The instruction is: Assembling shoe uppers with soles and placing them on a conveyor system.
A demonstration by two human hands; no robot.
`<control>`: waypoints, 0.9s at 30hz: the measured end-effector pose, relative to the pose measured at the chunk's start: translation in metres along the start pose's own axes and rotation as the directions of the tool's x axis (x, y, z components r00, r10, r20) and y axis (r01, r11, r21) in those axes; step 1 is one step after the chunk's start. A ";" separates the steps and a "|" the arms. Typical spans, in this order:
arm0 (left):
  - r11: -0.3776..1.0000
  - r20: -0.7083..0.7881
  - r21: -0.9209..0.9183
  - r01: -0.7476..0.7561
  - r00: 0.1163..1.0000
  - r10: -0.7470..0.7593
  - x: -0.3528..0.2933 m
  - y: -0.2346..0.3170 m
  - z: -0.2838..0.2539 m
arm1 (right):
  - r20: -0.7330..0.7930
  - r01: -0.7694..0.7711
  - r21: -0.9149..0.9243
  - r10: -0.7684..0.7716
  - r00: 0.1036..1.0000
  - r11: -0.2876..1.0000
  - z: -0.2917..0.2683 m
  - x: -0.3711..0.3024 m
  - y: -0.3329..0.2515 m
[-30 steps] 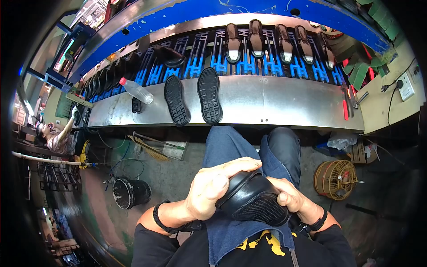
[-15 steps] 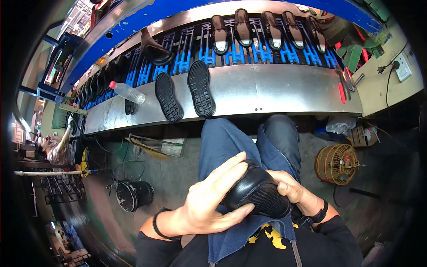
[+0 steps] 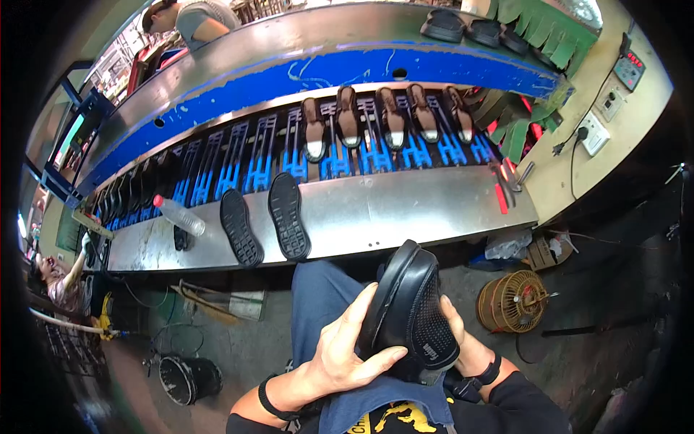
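The left forearm [image 3: 253, 414] enters at 7 o'clock and slants toward 2 o'clock. Its left hand [image 3: 341, 358] is spread in a wide, firm hold, the fingers [image 3: 359, 307] nearly straight and pressed together toward 1 o'clock, the left thumb [image 3: 387, 359] reaching separately toward 2 o'clock. At 5 o'clock, the right hand [image 3: 468, 351] points toward 11 o'clock, its thumb [image 3: 451, 317] extended; its other fingers are hidden. Both elbows are bent, and the two hands stay apart, facing each other.

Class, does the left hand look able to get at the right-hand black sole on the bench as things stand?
Probably not freely: the left hand grips the black shoe, though nothing covers the black sole.
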State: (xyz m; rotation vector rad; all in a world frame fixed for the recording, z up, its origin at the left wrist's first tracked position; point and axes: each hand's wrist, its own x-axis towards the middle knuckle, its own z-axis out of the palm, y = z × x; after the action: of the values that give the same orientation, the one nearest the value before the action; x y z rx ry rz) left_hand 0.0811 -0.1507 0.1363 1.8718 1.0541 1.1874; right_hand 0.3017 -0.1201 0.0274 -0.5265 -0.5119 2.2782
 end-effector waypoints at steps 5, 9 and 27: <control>1.000 0.097 0.027 -0.014 0.995 0.011 0.014 -0.011 -0.016 | 0.072 -0.029 0.149 0.018 0.997 0.988 -0.005 0.001 0.007; 0.964 0.199 -0.182 0.194 0.967 -0.157 0.017 -0.016 -0.030 | 0.074 -0.056 0.245 0.039 0.996 0.968 -0.008 0.000 0.007; 0.120 0.021 -0.987 0.107 0.829 -0.559 -0.038 -0.089 -0.032 | 0.310 0.305 -0.950 -0.093 0.946 -0.066 0.104 0.030 -0.009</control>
State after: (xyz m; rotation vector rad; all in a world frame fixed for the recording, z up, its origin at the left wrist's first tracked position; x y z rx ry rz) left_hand 0.0175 -0.1406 0.0573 0.3006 0.5215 1.4040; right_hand 0.2346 -0.1134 0.1130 -0.8466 -2.2888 1.1672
